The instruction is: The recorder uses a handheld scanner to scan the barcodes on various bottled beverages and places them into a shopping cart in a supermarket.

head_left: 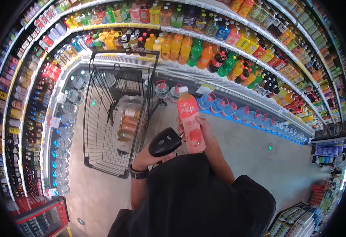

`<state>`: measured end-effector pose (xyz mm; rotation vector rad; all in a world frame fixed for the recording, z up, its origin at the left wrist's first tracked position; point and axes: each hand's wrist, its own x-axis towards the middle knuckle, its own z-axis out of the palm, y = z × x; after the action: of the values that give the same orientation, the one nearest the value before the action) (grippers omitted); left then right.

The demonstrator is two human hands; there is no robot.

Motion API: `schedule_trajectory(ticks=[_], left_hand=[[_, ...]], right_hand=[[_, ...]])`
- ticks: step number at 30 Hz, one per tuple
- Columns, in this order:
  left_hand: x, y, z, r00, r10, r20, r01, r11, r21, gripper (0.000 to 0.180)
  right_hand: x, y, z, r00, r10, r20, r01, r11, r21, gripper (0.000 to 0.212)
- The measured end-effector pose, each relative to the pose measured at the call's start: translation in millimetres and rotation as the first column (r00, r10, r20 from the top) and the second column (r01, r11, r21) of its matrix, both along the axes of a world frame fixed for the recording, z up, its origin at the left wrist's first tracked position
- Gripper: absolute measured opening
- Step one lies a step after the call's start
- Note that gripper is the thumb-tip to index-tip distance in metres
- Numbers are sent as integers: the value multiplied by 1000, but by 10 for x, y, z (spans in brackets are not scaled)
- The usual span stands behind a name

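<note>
My right hand [205, 129] is wrapped around a clear plastic bottle [189, 118] of pink drink with a white cap and a pink-and-white label. The bottle stands nearly upright in front of my chest. Just left of it, a black rounded device that looks like a barcode scanner [165, 142] is in my left hand [145, 157], its front end close to the bottle's side. Most of my left fingers are hidden beneath the scanner. A dark band [139, 173] circles my left wrist.
A black wire shopping cart [102, 160] stands at my left, holding a clear bag of bottled drinks [128, 125]. Curved shelves [173, 29] of bottles wrap ahead and left. Large water jugs [228, 109] line the floor along them. A red-framed cooler [46, 217] is at lower left.
</note>
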<state>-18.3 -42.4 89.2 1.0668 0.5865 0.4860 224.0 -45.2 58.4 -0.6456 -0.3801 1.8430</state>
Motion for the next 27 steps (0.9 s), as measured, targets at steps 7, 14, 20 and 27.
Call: schedule_trajectory(ticks=[7,14,20,27], left_hand=[[601,380,-95,999,-32,-38,30,999,-42,38],[1462,822,214,978,-101,-180,98,995,-30,62],[1767,1066,193,941,-189,-281,169,981,-92,57],[2007,1536,80,905,-249,-346,263,965,-7,52]], right_hand=[[814,294,-150,971,24,236,-56,990,129,66],[1329,436,-182,997,-62,-51,60,998,-29,70],[1593,531,-345,982,-161,-93,161,987,-17,70],[1819,986,-448,953,-274,-129,256,957,-135,78]])
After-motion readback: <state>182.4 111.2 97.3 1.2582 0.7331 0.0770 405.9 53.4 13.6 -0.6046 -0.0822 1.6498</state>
